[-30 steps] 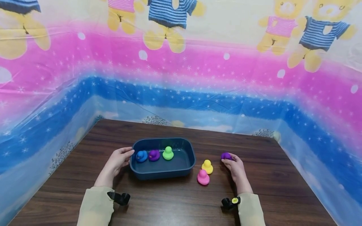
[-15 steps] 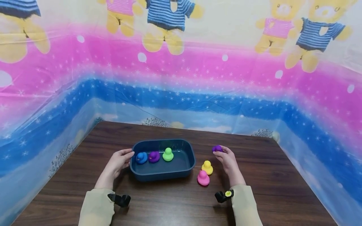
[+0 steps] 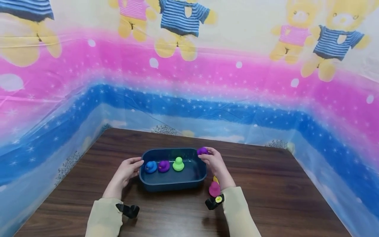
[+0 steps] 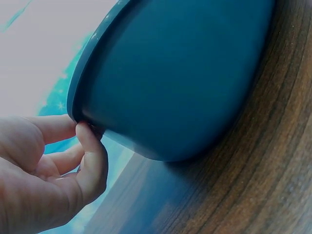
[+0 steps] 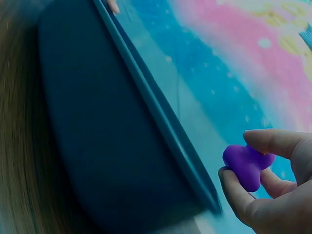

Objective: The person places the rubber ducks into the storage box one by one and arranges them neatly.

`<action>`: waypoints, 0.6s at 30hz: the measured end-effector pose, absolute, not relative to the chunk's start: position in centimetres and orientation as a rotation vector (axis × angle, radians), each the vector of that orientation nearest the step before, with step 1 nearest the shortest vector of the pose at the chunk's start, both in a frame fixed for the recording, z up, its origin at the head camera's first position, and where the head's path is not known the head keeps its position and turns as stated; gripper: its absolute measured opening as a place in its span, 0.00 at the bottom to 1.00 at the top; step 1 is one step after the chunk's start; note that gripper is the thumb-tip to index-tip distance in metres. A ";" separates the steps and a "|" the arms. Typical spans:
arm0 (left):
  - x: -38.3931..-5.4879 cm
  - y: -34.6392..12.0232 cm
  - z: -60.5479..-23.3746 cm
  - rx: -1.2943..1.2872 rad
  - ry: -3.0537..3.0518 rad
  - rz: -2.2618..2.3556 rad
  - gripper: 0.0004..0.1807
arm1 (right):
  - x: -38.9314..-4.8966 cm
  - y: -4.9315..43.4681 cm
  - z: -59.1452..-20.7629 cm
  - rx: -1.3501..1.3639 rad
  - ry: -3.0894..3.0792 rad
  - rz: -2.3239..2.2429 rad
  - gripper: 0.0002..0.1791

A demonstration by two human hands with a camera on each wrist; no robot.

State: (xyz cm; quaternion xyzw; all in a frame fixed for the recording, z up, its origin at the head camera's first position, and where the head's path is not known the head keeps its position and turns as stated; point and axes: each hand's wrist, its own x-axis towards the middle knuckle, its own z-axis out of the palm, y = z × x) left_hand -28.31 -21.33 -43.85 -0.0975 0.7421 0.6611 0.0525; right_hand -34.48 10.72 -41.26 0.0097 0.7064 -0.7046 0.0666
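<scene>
A dark blue basin (image 3: 174,186) stands on the table, holding a blue rubber duck (image 3: 151,167), a purple rubber duck (image 3: 164,166) and a green rubber duck (image 3: 178,164) in a row. My left hand (image 3: 126,171) pinches the basin's left rim between thumb and fingers, as the left wrist view also shows (image 4: 58,170). Another purple duck (image 5: 247,165) is pinched in the fingertips of my right hand (image 3: 216,164), at the basin's far right corner. Below that wrist lie a pink duck (image 3: 214,189) and a yellow duck (image 3: 215,179), the yellow one mostly hidden.
The brown wooden table (image 3: 275,194) extends to both sides of the basin. A curtain (image 3: 189,108) printed with bears hangs around its far and side edges. Each wrist carries a black camera on a strap.
My right hand has carried the purple duck left and away from me, from beyond the yellow duck to the basin's right rim. The left hand keeps its hold on the basin.
</scene>
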 end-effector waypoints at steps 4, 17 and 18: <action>-28.3 -21.2 -43.8 -0.294 2.263 2.006 0.29 | -34.2 8.2 -41.1 -0.034 2.105 -2.116 0.26; -28.4 -21.4 -43.9 -0.287 2.223 2.065 0.28 | -32.8 0.9 -41.0 -0.242 2.097 -1.858 0.26; -28.4 -21.5 -44.0 -0.288 2.223 2.068 0.28 | -32.7 0.5 -41.1 -0.258 2.107 -1.830 0.26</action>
